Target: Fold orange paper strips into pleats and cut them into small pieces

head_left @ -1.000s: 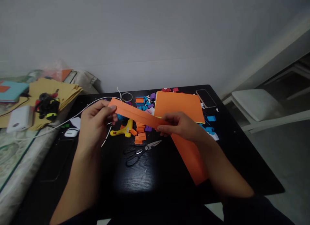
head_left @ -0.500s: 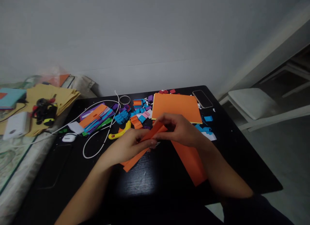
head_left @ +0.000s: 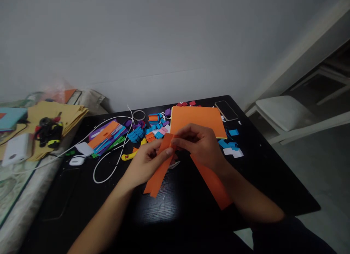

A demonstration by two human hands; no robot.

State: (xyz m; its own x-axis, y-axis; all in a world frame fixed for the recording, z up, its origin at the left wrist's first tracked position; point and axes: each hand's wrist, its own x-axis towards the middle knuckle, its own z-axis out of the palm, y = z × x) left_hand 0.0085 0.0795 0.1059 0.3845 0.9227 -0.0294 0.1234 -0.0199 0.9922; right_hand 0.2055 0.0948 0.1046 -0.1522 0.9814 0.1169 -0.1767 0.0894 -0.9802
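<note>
Paper strip (head_left: 160, 174), likely light and crease-prone, suits a gentle fingertip hold near its upper end, where both hands, left (head_left: 147, 159) and right (head_left: 201, 146), pinch it.

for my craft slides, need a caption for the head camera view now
Two hands hold a folded orange paper strip above a black table scattered with colourful paper pieces.

Dim picture, 1 soft tabletop glare
</note>
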